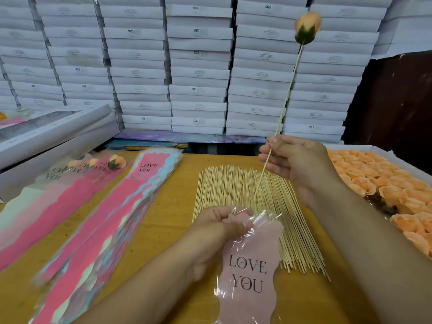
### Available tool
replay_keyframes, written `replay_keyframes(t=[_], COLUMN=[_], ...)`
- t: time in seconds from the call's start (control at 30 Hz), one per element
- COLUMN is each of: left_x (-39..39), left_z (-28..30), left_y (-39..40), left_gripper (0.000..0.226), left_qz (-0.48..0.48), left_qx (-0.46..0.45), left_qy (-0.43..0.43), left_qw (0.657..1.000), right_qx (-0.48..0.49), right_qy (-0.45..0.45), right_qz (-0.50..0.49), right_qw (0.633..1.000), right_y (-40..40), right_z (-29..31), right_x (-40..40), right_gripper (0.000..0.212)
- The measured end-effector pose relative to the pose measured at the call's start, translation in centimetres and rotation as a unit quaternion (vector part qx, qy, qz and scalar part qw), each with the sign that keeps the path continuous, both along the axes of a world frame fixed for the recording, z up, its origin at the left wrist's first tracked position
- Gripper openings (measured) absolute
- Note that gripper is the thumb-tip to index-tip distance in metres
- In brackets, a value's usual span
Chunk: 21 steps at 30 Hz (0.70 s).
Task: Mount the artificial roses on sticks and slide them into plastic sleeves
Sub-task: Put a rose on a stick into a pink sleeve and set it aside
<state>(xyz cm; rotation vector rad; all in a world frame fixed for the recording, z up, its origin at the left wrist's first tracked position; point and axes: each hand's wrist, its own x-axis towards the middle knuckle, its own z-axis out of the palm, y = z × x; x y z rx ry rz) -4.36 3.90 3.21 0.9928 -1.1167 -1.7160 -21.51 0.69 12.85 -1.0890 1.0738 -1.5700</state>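
Stacked white boxes (198, 73) wall off the back of the yellow desk (163, 220), and everything I need sits within reach. My right hand (297, 164) pinches a stick (286, 102) low on its length, tilted so the peach rose (307, 26) with its green base rides high and the bare lower end points down toward my left. My left hand (219, 228) curls its fingers on the mouth of a clear plastic sleeve (250, 274) printed LOVE YOU on a pink panel, which hangs toward me; I judge I hold it that way to open the mouth so the stick can go in tail first. So the grip on each side is full: stick on the right, sleeve on the left. Loose sticks (252, 206) lie fanned on the desk under my hands, a tray of peach roses (383, 183) sits to the right, and a pile of empty sleeves (112, 216) and finished sleeved roses (93, 167) lie at left.
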Motion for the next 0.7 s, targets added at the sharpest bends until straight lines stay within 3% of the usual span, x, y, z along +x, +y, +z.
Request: replay_keyframes(t=[0.7], left_x=[0.4], left_z=[1.0], left_y=[0.5], left_gripper=[0.038], left_qz=[0.029], left_qx=[0.013], left_qy=[-0.017], left_qw=[0.999], right_qx=[0.004], right_qy=[0.021], right_qz=[-0.009], right_qw=[1.0], right_y=[0.1], right_z=[-0.1], right_x=[0.7], right_gripper=[0.003])
